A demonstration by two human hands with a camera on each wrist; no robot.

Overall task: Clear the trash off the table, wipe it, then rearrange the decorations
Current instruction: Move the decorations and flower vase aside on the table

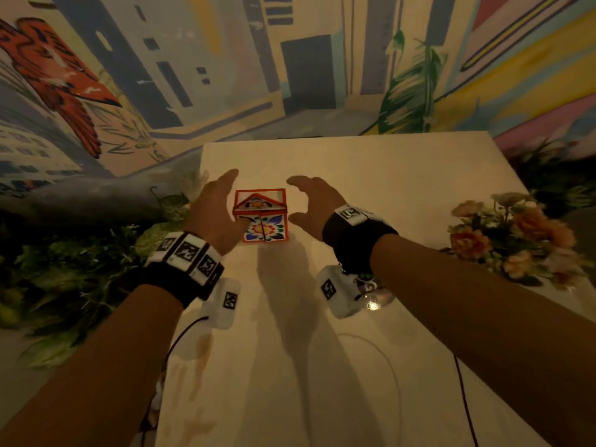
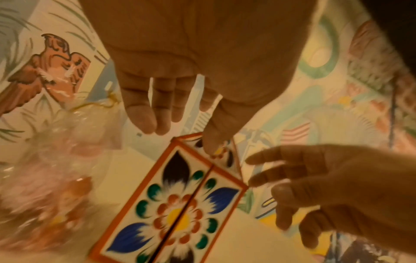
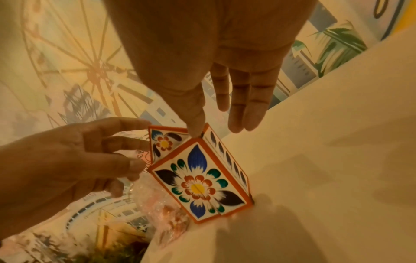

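Note:
A small painted house-shaped box (image 1: pixel 262 221) with orange trim and a flower on its front stands on the white table (image 1: pixel 387 175), near the left edge. My left hand (image 1: pixel 225 201) is beside its left side and my right hand (image 1: pixel 300 200) is off its right side, both with fingers spread and holding nothing. In the left wrist view the left thumb (image 2: pixel 213 140) lies over the box's (image 2: pixel 180 210) gable; whether it touches is unclear. In the right wrist view the right thumb (image 3: pixel 195 124) overlaps the top corner of the box (image 3: pixel 200 185).
A bunch of orange and pink flowers (image 1: pixel 512 233) lies at the table's right edge. Green foliage (image 1: pixel 80 269) and plastic-wrapped flowers (image 2: pixel 56 169) crowd the left edge. A small shiny object (image 1: pixel 375 300) sits under my right wrist. Thin cables (image 1: pixel 464 398) trail across the near tabletop.

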